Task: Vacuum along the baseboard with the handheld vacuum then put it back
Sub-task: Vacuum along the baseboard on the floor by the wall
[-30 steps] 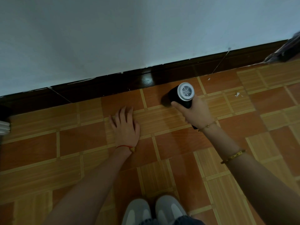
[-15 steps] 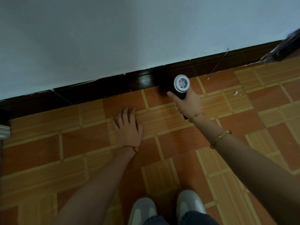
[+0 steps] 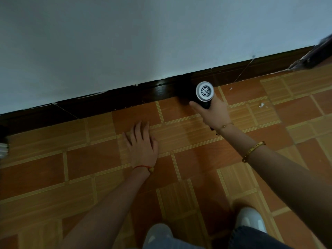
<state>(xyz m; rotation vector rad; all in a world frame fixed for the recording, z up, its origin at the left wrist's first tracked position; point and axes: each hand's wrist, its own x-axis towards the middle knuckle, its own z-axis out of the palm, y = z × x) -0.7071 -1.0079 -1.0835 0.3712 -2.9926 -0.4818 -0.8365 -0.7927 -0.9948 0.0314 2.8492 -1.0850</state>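
A black handheld vacuum [image 3: 203,95] with a round white vented rear cap points its front end at the dark brown baseboard [image 3: 125,97], which runs along the foot of the white wall. Its nozzle is hidden in shadow against the baseboard. My right hand [image 3: 212,112] grips the vacuum's body from below. My left hand [image 3: 142,144] lies flat on the orange tiled floor, fingers spread, a little left of the vacuum and short of the baseboard.
Small white scraps [image 3: 261,105] lie on the tiles right of the vacuum. A dark object [image 3: 312,56] leans at the wall on the far right. A white ribbed thing [image 3: 3,148] shows at the left edge. My white shoes [image 3: 249,220] stand below.
My right hand has carried the vacuum forward from the open tiles until its front meets the baseboard. My left hand stays flat on the floor. The view has shifted slightly.
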